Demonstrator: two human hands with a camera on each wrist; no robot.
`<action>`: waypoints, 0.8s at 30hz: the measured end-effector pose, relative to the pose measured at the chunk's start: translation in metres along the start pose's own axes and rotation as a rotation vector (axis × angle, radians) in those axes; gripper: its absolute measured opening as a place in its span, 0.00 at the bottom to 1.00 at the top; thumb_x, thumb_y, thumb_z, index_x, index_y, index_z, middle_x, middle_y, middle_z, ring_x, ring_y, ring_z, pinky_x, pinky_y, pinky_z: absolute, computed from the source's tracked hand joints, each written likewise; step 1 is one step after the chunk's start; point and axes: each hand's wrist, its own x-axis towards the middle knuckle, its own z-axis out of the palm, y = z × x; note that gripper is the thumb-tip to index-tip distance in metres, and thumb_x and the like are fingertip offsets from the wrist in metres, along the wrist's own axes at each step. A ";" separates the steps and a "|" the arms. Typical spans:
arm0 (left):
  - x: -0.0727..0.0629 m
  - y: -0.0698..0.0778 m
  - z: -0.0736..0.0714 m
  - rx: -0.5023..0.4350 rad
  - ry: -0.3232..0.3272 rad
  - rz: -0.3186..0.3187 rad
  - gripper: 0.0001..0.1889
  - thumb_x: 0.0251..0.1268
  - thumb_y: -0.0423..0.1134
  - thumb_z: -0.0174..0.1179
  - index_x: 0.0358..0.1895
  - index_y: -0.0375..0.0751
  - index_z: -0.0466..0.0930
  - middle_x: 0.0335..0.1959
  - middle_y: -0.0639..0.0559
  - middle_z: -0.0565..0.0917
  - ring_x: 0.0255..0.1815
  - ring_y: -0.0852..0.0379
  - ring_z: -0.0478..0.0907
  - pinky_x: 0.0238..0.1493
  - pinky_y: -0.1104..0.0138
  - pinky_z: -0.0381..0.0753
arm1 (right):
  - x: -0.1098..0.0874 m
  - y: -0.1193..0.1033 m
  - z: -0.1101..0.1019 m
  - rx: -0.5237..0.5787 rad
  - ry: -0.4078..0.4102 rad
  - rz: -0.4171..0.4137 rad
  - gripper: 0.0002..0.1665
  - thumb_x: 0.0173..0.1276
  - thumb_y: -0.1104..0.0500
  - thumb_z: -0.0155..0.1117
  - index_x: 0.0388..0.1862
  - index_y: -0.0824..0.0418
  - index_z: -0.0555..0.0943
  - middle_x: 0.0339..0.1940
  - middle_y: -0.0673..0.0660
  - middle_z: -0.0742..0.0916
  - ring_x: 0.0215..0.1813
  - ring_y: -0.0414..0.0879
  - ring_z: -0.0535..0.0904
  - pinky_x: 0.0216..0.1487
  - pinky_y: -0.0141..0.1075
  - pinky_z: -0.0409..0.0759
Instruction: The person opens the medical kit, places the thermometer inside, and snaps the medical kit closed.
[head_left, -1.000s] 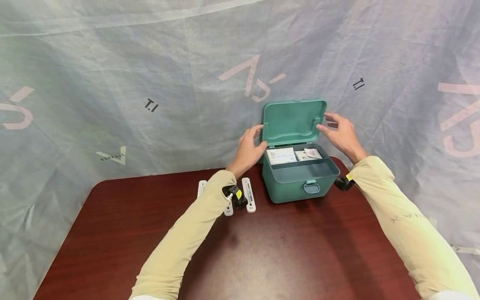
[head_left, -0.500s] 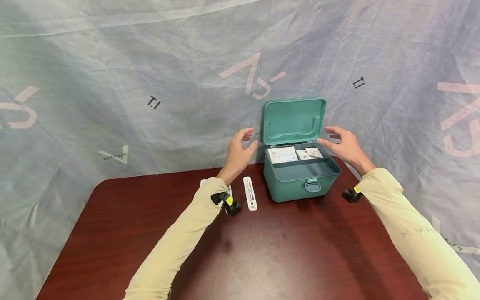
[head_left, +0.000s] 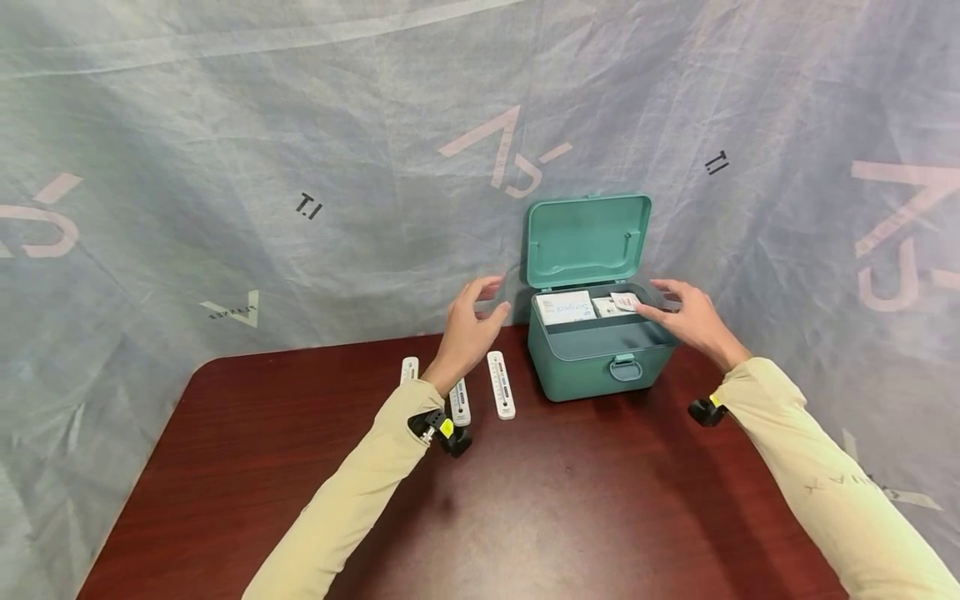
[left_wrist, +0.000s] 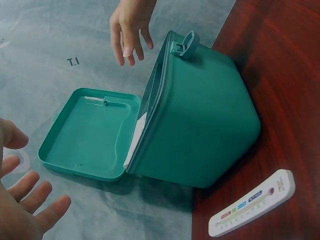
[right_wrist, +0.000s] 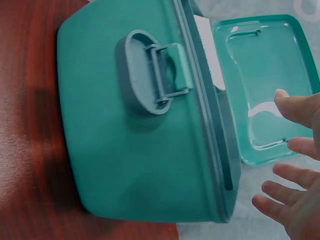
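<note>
Three thermometers (head_left: 501, 385) lying on table (head_left: 555, 517), risking knock from low-dipping left sleeve (head_left: 360, 475); left hand (head_left: 467, 333) hovering beside box (head_left: 566, 379), fingers loosely spread, gripping nothing; box sitting right of thermometers, lid (head_left: 588, 237) standing open, possibly dropping shut if bumped; right hand (head_left: 692, 317) hanging near box's right end, fingers parted, holding nothing, maybe snagging loose packet (head_left: 622, 301) if sweeping inward.

"There it is: 'Surgical', in blue, on the white packet (head_left: 566, 307) inside the green box (head_left: 576, 374)!"

"And up on the grey backdrop (head_left: 375, 150), 'T.I' in black, twice, either side of a pale pink mark (head_left: 503, 150)."

"The white thermometers (head_left: 501, 385)?"

"Printed, yes, but that lettering's too small to read."
</note>
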 end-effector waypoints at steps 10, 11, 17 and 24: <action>-0.019 -0.010 -0.012 0.000 0.010 -0.063 0.20 0.62 0.34 0.60 0.58 0.44 0.75 0.53 0.50 0.77 0.56 0.51 0.73 0.50 0.59 0.77 | -0.006 0.012 0.008 -0.076 -0.066 0.040 0.52 0.59 0.38 0.65 0.70 0.70 0.60 0.65 0.74 0.68 0.62 0.69 0.68 0.58 0.58 0.67; -0.020 -0.011 -0.013 0.002 0.012 -0.067 0.20 0.62 0.34 0.60 0.58 0.44 0.75 0.53 0.50 0.77 0.56 0.51 0.73 0.50 0.59 0.77 | -0.007 0.013 0.008 -0.085 -0.073 0.044 0.53 0.59 0.38 0.66 0.70 0.70 0.60 0.66 0.74 0.67 0.63 0.68 0.67 0.58 0.59 0.67; -0.030 -0.016 -0.019 0.001 0.026 -0.088 0.20 0.62 0.34 0.61 0.58 0.46 0.75 0.53 0.49 0.78 0.56 0.52 0.74 0.50 0.57 0.77 | -0.014 0.022 0.008 -0.074 -0.133 0.066 0.58 0.57 0.38 0.68 0.71 0.74 0.55 0.68 0.74 0.65 0.67 0.66 0.62 0.62 0.58 0.62; -0.038 -0.019 -0.026 0.008 0.047 -0.087 0.20 0.61 0.35 0.61 0.58 0.46 0.75 0.53 0.51 0.78 0.56 0.52 0.74 0.50 0.54 0.77 | -0.021 0.032 0.010 0.011 -0.150 0.079 0.56 0.59 0.39 0.66 0.71 0.75 0.55 0.67 0.75 0.66 0.67 0.64 0.62 0.63 0.56 0.62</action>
